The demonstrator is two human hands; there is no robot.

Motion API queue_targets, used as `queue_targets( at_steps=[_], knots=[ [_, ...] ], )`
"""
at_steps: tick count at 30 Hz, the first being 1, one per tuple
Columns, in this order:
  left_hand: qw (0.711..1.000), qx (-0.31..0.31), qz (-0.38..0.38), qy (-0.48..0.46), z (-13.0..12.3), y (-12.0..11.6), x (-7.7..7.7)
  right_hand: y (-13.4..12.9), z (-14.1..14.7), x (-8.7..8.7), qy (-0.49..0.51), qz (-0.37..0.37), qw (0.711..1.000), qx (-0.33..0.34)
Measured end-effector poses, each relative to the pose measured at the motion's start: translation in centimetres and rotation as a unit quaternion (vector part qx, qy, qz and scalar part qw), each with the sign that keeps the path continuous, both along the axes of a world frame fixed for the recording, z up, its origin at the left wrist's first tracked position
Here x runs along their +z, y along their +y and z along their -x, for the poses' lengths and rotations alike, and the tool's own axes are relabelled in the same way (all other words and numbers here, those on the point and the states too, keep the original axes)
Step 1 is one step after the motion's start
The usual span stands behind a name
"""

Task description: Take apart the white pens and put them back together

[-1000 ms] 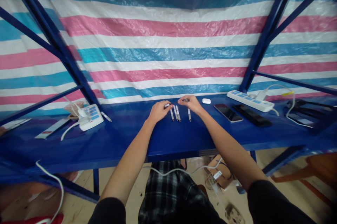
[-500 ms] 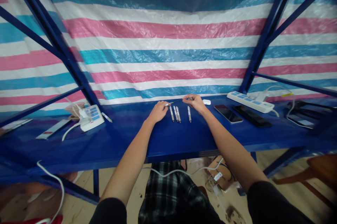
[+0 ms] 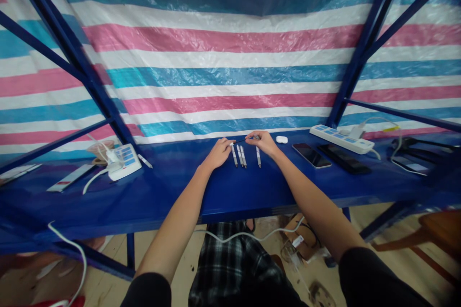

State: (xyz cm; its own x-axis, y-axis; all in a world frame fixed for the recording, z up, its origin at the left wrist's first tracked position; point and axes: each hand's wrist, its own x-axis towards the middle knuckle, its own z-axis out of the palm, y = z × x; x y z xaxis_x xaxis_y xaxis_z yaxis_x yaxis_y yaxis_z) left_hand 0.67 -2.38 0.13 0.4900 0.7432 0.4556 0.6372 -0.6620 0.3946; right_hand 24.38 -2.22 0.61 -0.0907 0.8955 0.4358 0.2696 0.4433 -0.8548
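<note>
My left hand is closed around a small white piece that looks like a pen barrel, mostly covered by the fingers. From it a thin dark pen refill runs across to my right hand, whose fingers pinch the other end. Just below the hands, several white pens with grey grips lie on the blue table. A close group is near my left hand, and a single pen lies under my right hand. Whether the refill sits inside the barrel cannot be made out.
Right of my hands are a white earphone case, a phone, a black flat object and a power strip. Leftward lie another white pen and a second power strip. Blue metal posts frame the striped sheet.
My right hand has moved slightly left, closer to my left hand, and the visible stretch of refill between them is shorter. The pens on the table stay put.
</note>
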Motion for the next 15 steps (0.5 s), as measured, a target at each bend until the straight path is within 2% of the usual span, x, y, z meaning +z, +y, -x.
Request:
queue_targets(
  at_steps=[15],
  knots=[
    [0.999, -0.026, -0.023, -0.008, -0.04, 0.04, -0.12, -0.21, 0.64, -0.32, -0.039, 0.005, 0.999, 0.024]
  ],
)
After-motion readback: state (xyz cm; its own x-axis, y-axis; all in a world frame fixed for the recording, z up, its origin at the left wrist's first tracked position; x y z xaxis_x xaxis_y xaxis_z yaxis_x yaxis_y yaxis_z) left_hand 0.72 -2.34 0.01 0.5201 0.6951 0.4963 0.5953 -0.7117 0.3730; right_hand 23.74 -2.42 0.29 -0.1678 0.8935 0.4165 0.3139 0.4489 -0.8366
